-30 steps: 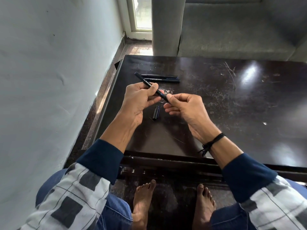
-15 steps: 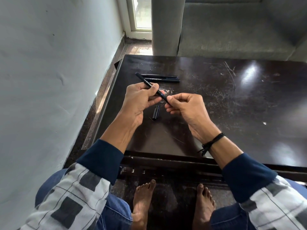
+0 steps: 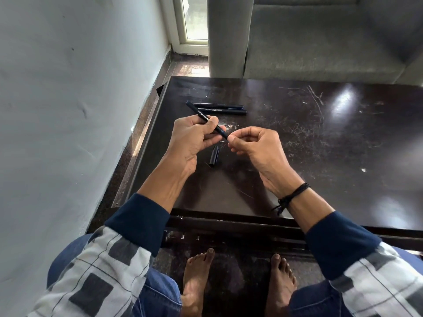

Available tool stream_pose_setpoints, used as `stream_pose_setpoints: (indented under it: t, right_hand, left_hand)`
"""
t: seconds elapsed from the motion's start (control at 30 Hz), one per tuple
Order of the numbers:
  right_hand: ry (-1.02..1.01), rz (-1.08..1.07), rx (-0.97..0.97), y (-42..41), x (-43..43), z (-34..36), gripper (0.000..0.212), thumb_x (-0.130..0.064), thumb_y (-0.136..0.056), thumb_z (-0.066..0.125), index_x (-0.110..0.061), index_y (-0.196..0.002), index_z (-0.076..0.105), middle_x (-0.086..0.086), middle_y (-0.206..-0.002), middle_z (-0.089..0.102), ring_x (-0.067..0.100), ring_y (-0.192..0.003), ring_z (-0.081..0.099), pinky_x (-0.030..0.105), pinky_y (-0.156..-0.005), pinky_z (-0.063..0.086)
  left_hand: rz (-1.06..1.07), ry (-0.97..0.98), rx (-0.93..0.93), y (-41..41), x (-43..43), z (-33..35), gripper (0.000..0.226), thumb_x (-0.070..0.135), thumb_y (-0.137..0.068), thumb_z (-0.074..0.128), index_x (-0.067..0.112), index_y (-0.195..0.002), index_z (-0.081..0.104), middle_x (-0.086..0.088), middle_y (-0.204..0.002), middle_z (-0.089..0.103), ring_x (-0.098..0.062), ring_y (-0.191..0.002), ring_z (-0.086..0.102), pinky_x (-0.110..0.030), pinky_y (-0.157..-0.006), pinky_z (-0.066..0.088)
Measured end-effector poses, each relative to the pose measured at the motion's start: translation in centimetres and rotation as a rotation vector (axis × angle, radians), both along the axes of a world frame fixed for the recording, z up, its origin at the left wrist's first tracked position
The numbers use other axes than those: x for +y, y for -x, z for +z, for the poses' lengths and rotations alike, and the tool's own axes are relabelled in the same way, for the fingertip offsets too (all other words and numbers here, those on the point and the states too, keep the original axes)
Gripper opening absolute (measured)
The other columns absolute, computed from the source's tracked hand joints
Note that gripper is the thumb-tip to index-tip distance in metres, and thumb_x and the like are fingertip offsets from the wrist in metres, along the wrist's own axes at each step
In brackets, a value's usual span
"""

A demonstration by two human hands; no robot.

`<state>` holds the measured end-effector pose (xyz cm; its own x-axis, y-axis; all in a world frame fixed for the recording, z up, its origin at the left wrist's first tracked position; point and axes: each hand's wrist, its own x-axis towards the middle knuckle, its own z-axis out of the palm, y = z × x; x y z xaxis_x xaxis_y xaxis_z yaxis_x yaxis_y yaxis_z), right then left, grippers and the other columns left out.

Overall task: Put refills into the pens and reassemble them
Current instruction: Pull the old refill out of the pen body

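My left hand [image 3: 193, 138] grips a black pen barrel [image 3: 201, 115] with white lettering. It slants from upper left down to the right, above the dark table [image 3: 320, 145]. My right hand [image 3: 254, 145] has its thumb and forefinger pinched at the barrel's lower front end [image 3: 225, 135]. Whether a small part sits between those fingertips is hidden. A short black pen cap [image 3: 214, 155] lies on the table just below and between my hands. Two more black pens [image 3: 220, 109] lie side by side at the back, beyond my left hand.
A white wall runs close along the table's left edge. A grey sofa [image 3: 320, 42] stands behind the table's far edge. The near edge lies just under my forearms, with my bare feet [image 3: 238, 282] on the floor below it.
My right hand's fingers have curled up and drawn slightly right, from a grip over the pen's lower end to a fingertip pinch at its tip. My left hand and the pen barely moved.
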<state>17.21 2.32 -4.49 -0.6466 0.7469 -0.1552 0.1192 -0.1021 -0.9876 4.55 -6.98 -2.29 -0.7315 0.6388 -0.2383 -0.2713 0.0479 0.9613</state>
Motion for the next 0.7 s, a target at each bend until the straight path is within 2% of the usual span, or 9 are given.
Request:
stream_pose_setpoints:
  t: [0.07, 0.17, 0.27, 0.4, 0.5, 0.6, 0.7]
  right_hand:
    - [-0.021, -0.007, 0.006, -0.09, -0.04, 0.13, 0.014, -0.009, -0.084, 0.081, -0.004, -0.094, 0.072, 0.007, -0.077, 0.072, 0.013, -0.07, 0.066, 0.022, -0.068, 0.054]
    - [0.012, -0.016, -0.002, -0.12, -0.23, 0.28, 0.026, -0.02, -0.086, 0.081, -0.004, -0.104, 0.071, 0.013, -0.086, 0.076, 0.015, -0.073, 0.07, 0.025, -0.07, 0.056]
    - [0.054, -0.016, -0.011, 0.02, -0.22, 0.31, 0.021, -0.024, -0.093, 0.074, -0.006, -0.102, 0.071, 0.011, -0.084, 0.078, 0.015, -0.071, 0.072, 0.024, -0.068, 0.056]
    - [0.034, -0.001, 0.003, 0.02, -0.16, 0.16, 0.006, -0.011, -0.092, 0.073, -0.005, -0.092, 0.072, 0.007, -0.075, 0.076, 0.012, -0.066, 0.069, 0.02, -0.065, 0.055]
    - [-0.02, -0.005, 0.009, -0.12, -0.21, 0.18, 0.014, -0.008, -0.084, 0.081, -0.003, -0.094, 0.071, 0.007, -0.078, 0.072, 0.015, -0.071, 0.066, 0.023, -0.069, 0.054]
    - [0.007, -0.015, 0.005, -0.17, -0.29, 0.34, 0.027, -0.018, -0.084, 0.082, -0.004, -0.104, 0.07, 0.008, -0.081, 0.074, 0.014, -0.071, 0.069, 0.024, -0.067, 0.055]
    - [0.054, -0.021, -0.002, -0.03, -0.33, 0.44, 0.022, -0.021, -0.09, 0.076, -0.004, -0.103, 0.071, 0.013, -0.087, 0.078, 0.015, -0.071, 0.071, 0.023, -0.066, 0.056]
  left_hand:
    - [-0.002, 0.002, 0.002, 0.02, -0.01, 0.0, 0.009, 0.008, -0.094, 0.066, 0.005, -0.087, 0.069, -0.017, -0.089, 0.076, -0.026, -0.089, 0.076, -0.029, -0.074, 0.061]
    - [0.003, -0.001, -0.001, 0.11, -0.03, 0.07, 0.009, 0.008, -0.094, 0.066, 0.004, -0.087, 0.07, -0.02, -0.093, 0.076, -0.027, -0.089, 0.076, -0.028, -0.073, 0.06]
    - [0.007, -0.004, -0.002, 0.13, -0.02, 0.1, 0.009, 0.008, -0.094, 0.066, 0.005, -0.086, 0.069, -0.02, -0.092, 0.076, -0.027, -0.09, 0.076, -0.029, -0.074, 0.061]
    - [0.002, -0.003, 0.001, -0.06, 0.01, 0.06, 0.009, 0.008, -0.094, 0.066, 0.005, -0.086, 0.069, -0.015, -0.087, 0.076, -0.026, -0.091, 0.076, -0.032, -0.078, 0.062]
    - [0.0, 0.001, 0.004, -0.05, -0.02, 0.03, 0.008, 0.008, -0.094, 0.066, 0.004, -0.088, 0.07, -0.017, -0.09, 0.076, -0.027, -0.091, 0.076, -0.033, -0.08, 0.062]
    - [0.0, 0.0, 0.002, 0.09, -0.07, 0.03, 0.008, 0.008, -0.094, 0.066, 0.004, -0.088, 0.07, -0.02, -0.094, 0.076, -0.027, -0.09, 0.076, -0.032, -0.077, 0.062]
    - [0.005, -0.004, -0.002, 0.14, -0.05, 0.01, 0.008, 0.008, -0.094, 0.066, 0.004, -0.087, 0.07, -0.018, -0.091, 0.076, -0.026, -0.09, 0.076, -0.03, -0.075, 0.061]
